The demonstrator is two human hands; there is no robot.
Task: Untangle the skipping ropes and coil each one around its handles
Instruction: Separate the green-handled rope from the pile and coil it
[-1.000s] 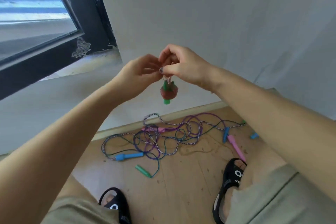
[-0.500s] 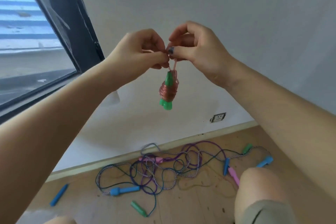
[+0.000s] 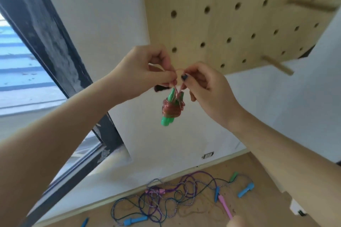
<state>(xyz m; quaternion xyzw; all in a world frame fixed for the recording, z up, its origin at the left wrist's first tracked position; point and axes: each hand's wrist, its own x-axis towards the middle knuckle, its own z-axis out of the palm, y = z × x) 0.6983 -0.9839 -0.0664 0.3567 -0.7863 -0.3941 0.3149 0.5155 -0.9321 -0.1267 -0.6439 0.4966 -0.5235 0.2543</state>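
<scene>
Glossy plastic green handles [image 3: 167,122], shiny coppery rope [image 3: 171,110], matt wooden pegboard [image 3: 230,14]

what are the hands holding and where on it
Both hands, left and right, pinch the free loop of the red rope, above the coil round its green handles; the bundle hangs below.

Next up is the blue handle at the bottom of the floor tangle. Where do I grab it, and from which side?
Grip the blue handle round its middle, coming from above. It lies flat on the floor, its long side exposed. Cord leaves its left end into the tangle, so I'd keep off that end. Both hands are pinching the coiled rope's loop; one must let go first.
</scene>
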